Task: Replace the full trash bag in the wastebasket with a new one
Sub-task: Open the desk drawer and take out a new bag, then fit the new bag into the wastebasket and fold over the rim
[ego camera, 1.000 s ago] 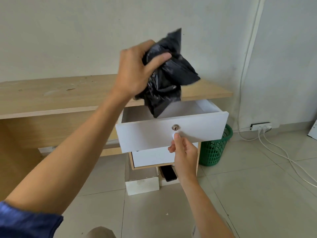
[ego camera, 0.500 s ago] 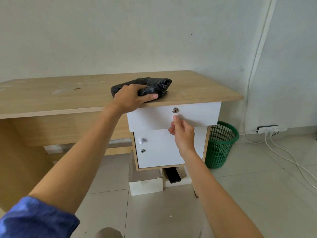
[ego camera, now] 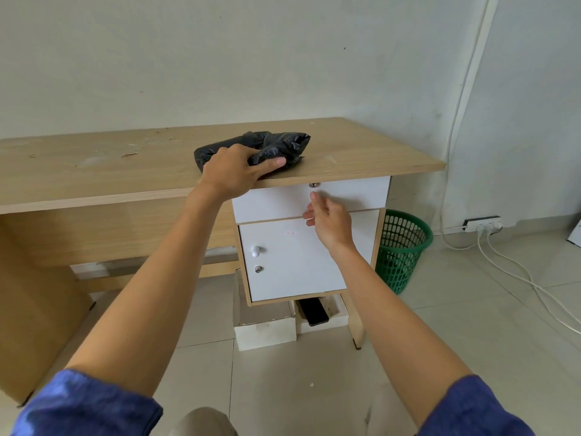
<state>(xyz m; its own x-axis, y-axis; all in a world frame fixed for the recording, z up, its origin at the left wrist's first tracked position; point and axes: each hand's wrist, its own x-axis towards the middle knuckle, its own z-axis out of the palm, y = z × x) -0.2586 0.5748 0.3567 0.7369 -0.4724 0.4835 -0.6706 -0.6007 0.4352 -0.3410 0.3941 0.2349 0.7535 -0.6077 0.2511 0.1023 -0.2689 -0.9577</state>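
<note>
the left hand (ego camera: 234,171) lies on the tabletop (ego camera: 94,171) near its front edge. its fingers and thumb are curled over a crumpled black trash bag (ego camera: 276,146), gripping it. the bag rests on the wood, bunched into a low, wrinkled heap, directly above the white drawer (ego camera: 352,196).

the right hand (ego camera: 330,221) is in front of that drawer, at its lower edge. the index finger points up to just below the small metal lock (ego camera: 313,185) and the other fingers are loosely curled (whether they pinch anything or only touch the drawer front cannot be told from this angle). the drawer front sits flush under the tabletop.

below the drawer is a white cabinet door (ego camera: 298,262) with a round white knob (ego camera: 255,250) on its left side. the green wastebasket (ego camera: 402,250) stands on the tiled floor (ego camera: 471,309) just to the right of the cabinet, partly hidden behind the desk's side panel and well apart from the bag. a power strip (ego camera: 482,222) lies against the wall further right, with white cables (ego camera: 515,272) trailing across the tiles. blue sleeves cover both upper arms at the bottom of the view.
</note>
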